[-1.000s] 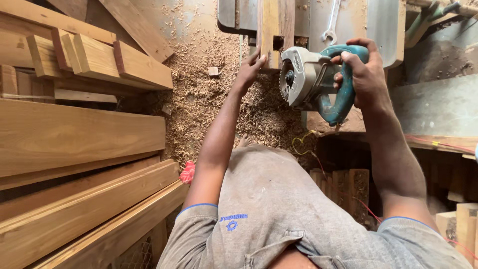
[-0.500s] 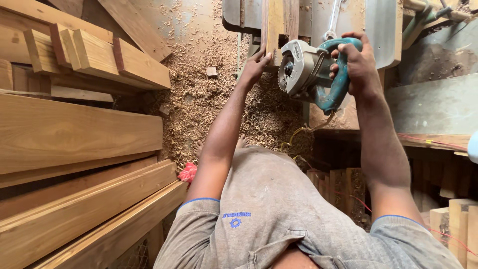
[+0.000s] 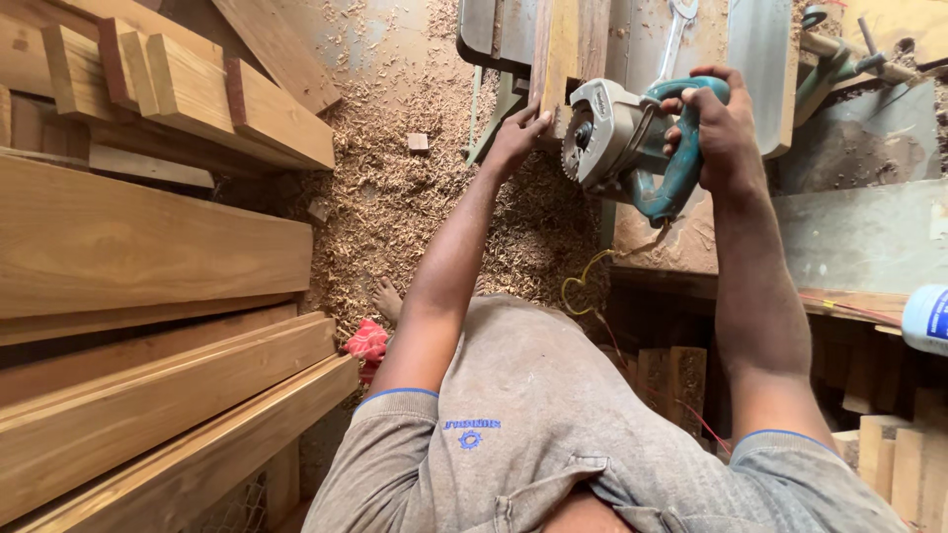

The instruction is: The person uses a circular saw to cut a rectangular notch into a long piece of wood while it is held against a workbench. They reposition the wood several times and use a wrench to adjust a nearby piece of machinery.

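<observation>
My right hand (image 3: 719, 126) grips the teal handle of a hand-held circular saw (image 3: 624, 138) with a grey metal guard and a toothed blade. The saw is held up against a narrow upright wooden piece (image 3: 563, 44) on the grey machine table (image 3: 760, 59). My left hand (image 3: 521, 133) rests its fingers on the lower end of that wooden piece, right beside the saw blade. Both my arms reach forward from a grey shirt.
Stacked timber planks (image 3: 148, 257) fill the left side. Sawdust and shavings (image 3: 395, 188) cover the floor, with a small wood block (image 3: 418, 141) on it. A wrench (image 3: 674, 35) lies on the machine table. A yellow cord (image 3: 581, 281) hangs below the saw. Wood offcuts (image 3: 889, 454) stand at lower right.
The saw and my right hand have shifted left and up toward the wooden piece. My left hand stays on the wood's lower end.
</observation>
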